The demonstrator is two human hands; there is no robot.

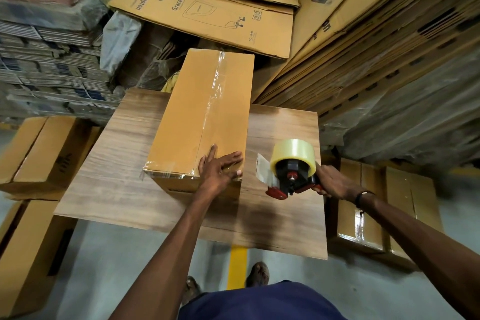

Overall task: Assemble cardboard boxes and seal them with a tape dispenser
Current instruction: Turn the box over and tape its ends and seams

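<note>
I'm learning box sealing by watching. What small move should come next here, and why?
Probably smooth the tape end down over the near edge with the left hand, which lies flat on the box. The tape strip already runs along the seam, and the right hand holds the tape dispenser off the box.

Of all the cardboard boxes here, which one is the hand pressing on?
The box on the wooden table. The left hand lies flat on its taped near end; the other boxes stand on the floor, untouched.
</note>
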